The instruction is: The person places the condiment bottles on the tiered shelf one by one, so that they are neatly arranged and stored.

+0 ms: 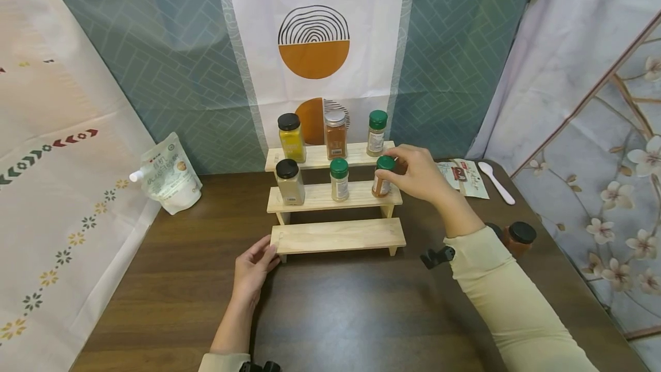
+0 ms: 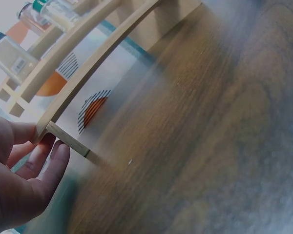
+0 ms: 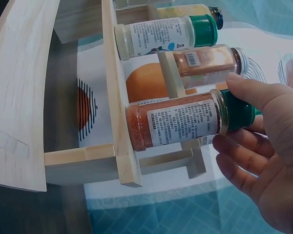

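My right hand (image 1: 419, 174) pinches the green cap of a spice jar (image 3: 183, 122) filled with reddish powder. The jar stands upright at the right end of the middle step of a wooden three-step rack (image 1: 338, 236). My left hand (image 1: 251, 271) grips the left end of the lowest step, thumb against the board and fingers beneath it in the left wrist view. Sharing the middle step are a black-capped jar (image 1: 291, 183) and a green-capped jar (image 1: 339, 181). On the top step stand a yellow jar (image 1: 292, 139), a silver-capped jar (image 1: 336, 136) and another green-capped jar (image 1: 376, 134).
A white spouted pouch (image 1: 172, 179) lies at the back left of the brown table (image 1: 341, 314). At the right are a flat packet (image 1: 463, 178), a white spoon (image 1: 497, 182) and a dark-capped jar (image 1: 520, 235), with another partly behind my sleeve. Curtains hang behind.
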The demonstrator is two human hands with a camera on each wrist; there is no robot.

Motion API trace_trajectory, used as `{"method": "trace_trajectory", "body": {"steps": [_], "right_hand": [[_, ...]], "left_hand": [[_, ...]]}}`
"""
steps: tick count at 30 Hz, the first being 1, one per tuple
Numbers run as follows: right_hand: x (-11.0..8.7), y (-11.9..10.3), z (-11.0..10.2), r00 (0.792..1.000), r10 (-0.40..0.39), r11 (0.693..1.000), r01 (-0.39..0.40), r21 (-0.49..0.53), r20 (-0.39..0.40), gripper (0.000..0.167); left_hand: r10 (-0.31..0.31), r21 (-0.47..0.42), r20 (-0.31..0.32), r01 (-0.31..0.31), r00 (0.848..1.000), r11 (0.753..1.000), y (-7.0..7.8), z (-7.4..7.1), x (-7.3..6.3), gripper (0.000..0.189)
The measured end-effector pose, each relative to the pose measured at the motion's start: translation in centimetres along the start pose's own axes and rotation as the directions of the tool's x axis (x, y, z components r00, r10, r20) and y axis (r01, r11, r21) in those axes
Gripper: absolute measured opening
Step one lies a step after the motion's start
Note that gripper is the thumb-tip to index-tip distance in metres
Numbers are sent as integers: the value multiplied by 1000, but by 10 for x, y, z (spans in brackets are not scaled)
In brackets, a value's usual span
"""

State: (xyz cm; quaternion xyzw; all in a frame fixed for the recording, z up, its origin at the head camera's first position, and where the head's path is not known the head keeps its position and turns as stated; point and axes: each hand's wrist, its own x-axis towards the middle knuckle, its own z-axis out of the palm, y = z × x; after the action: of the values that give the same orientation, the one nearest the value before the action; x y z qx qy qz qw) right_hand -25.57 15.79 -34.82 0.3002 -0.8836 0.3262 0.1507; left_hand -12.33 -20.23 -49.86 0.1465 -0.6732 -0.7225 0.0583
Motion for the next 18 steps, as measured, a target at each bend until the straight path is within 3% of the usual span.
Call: {"method": "trace_trajectory", "body": {"steps": [11,18], "right_hand": [[2,-1,2,1000,8,1000,-9,29,22,42],[-3,5,3,998,47,998,-48,32,46,55]], "left_hand": [[6,-13,-2,-6,1000,1000,0,0,2,37],[6,-12,-4,-6,1000,1000,-1,-1,2,37]]}}
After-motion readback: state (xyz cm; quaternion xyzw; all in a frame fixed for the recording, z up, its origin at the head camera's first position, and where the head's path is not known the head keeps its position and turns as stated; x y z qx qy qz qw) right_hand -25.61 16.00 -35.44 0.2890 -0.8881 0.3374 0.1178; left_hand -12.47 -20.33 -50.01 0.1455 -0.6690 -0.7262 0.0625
